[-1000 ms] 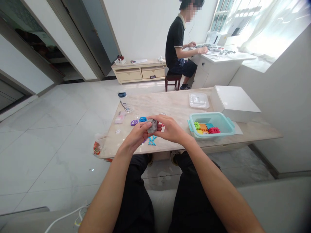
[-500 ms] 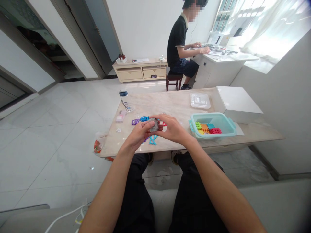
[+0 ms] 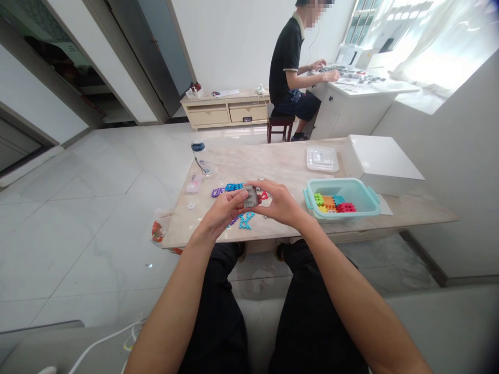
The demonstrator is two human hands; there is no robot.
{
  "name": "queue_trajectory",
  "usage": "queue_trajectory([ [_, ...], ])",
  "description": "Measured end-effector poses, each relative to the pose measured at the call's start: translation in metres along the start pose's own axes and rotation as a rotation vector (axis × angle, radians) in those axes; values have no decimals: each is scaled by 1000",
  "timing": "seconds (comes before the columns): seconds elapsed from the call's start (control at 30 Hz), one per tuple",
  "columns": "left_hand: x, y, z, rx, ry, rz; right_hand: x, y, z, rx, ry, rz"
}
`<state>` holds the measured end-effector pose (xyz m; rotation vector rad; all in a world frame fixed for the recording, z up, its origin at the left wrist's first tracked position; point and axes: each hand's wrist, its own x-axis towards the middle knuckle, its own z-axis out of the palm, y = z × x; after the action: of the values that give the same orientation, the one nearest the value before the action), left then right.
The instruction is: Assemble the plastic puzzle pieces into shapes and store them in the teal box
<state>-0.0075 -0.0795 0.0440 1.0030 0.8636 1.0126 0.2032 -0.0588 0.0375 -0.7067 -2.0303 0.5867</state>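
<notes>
Though small, a perhaps ridged grey piece (image 3: 250, 197) between both hands (image 3: 219, 214) (image 3: 286, 206)

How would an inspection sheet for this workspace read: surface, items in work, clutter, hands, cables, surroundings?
Surface: pale marbled tabletop.
Items: grey piece held above the tabletop; blue pieces and purple pieces lying on it; coloured blocks inside teal tub.
Clutter: bottle, clear plastic container, white box.
Hands: left hand grips the grey piece; right hand curves around it, contact unclear.
Cables: white cable at lower left, off the tabletop.
Surroundings: person seated at a white desk near a window.
</notes>
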Motion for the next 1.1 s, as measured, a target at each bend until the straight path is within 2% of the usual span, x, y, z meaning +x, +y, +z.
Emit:
queue_trajectory([
  [0.37,4,-12,-3,112,-65,3,-12,7,-3,-57,-22,-65],
  [0.6,3,-13,-3,143,-162,16,-14,8,-4,-65,13,-100],
  [1.1,1,-9,-4,107,-78,14,-7,2,7,-49,-4,-77],
])
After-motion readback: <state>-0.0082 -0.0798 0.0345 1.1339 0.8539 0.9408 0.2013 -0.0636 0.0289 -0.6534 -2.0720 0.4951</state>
